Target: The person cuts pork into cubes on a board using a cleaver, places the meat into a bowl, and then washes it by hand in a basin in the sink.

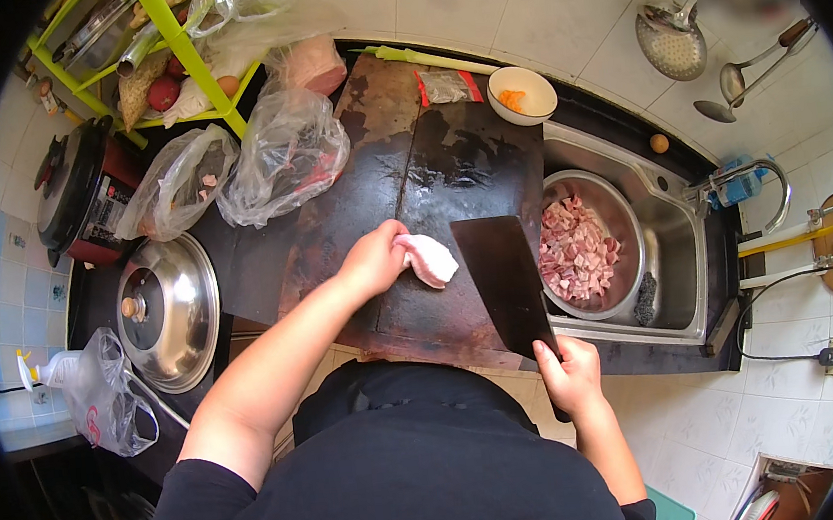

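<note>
My left hand point(378, 257) grips one end of a pale strip of raw meat point(431, 260), which bends down over the dark worktop point(351, 191). In my right hand point(569, 373) is the handle of a Chinese cleaver point(502, 282), its broad dark blade pointing away from me. The blade is apart from the meat, to the right of it. Just beyond the cleaver, a steel basin point(624, 205) in the sink holds many chunks of raw meat point(575, 250).
A steel sink point(673, 267) lies right, with a scouring pad point(645, 299) inside. Behind are a white bowl point(535, 86), a small packet point(448, 86) and a larger meat piece point(314, 65). Plastic bags point(285, 160), a pan lid point(202, 316) and an electric cooker point(87, 192) stand left.
</note>
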Demonstrator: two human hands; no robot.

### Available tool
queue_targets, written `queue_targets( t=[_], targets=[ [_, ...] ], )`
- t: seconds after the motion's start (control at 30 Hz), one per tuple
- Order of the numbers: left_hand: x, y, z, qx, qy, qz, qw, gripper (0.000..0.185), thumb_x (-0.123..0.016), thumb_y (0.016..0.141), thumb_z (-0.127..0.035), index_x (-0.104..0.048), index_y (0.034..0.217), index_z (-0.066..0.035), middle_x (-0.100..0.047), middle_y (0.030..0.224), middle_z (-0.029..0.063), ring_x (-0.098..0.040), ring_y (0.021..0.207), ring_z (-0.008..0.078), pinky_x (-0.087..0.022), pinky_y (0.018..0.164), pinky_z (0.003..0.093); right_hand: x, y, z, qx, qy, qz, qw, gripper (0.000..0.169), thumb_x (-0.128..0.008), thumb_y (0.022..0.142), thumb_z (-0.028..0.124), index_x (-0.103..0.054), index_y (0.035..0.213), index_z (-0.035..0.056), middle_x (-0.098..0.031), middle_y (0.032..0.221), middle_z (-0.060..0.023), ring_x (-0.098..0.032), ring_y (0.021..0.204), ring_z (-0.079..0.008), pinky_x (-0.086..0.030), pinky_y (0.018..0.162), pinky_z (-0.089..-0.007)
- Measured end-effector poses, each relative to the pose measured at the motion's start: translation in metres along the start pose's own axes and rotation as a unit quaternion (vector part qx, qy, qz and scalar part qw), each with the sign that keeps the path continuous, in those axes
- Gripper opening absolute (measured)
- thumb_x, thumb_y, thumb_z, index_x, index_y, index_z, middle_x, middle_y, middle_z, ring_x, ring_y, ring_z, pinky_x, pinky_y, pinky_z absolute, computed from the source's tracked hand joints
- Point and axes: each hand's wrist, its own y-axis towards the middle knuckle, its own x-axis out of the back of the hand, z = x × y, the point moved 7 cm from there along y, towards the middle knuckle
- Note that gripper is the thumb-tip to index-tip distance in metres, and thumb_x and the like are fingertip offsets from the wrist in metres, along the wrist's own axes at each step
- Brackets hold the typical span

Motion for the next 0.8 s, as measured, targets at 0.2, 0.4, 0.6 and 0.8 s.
queue_targets(
  t=[0.2, 0.4, 0.6, 0.8],
  targets=[
    [-0.032, -0.02, -0.032, 0.085, -0.48, 0.195, 0.851, 0.025, -0.049, 0.095, -0.023, -0.05, 0.113, -0.005, -0.06, 0.096, 0.0075, -0.061, 0.079, 0.0139, -0.049, 0.059, 0.0243, 0.015, -0.019, -0.037, -0.067, 0.042, -0.052, 0.996, 0.024, -0.062, 0.083, 0.023, -0.062, 0.074, 0.0007, -0.056, 0.061, -0.0164, -0.054, 0.053, -0.0295, -0.043, 0.053, -0.035],
    [-0.05, -0.049, 0.038, 0.142, -0.303, 0.072, 0.94, 0.032, -0.045, 0.094, -0.016, -0.047, 0.124, -0.003, -0.062, 0.099, 0.0068, -0.062, 0.072, 0.0143, -0.05, 0.058, 0.0261, 0.022, -0.03, -0.051, -0.11, 0.069, -0.062, 0.99, 0.024, -0.063, 0.083, 0.023, -0.061, 0.072, 0.0012, -0.056, 0.06, -0.0143, -0.052, 0.052, -0.0275, -0.043, 0.053, -0.0349],
    [-0.016, -0.078, 0.019, -0.199, 0.088, -0.124, 0.968, 0.016, -0.062, 0.081, -0.007, -0.063, 0.096, -0.002, -0.062, 0.092, 0.0084, -0.061, 0.079, 0.0216, -0.049, 0.067, 0.0322, 0.009, -0.019, -0.018, -0.045, -0.033, -0.01, 0.998, 0.017, -0.067, 0.077, 0.024, -0.068, 0.082, 0.008, -0.063, 0.069, -0.0138, -0.062, 0.063, -0.0313, -0.049, 0.058, -0.0363],
    [-0.03, -0.087, -0.011, -0.384, 0.152, -0.183, 0.892, 0.017, -0.068, 0.072, -0.008, -0.062, 0.088, -0.004, -0.059, 0.092, 0.0089, -0.058, 0.086, 0.0289, -0.048, 0.076, 0.0366, -0.032, 0.004, 0.036, 0.124, -0.137, 0.037, 0.982, 0.009, -0.063, 0.076, 0.016, -0.063, 0.076, 0.0075, -0.059, 0.06, -0.0113, -0.06, 0.056, -0.0303, -0.047, 0.05, -0.0394]
  ],
)
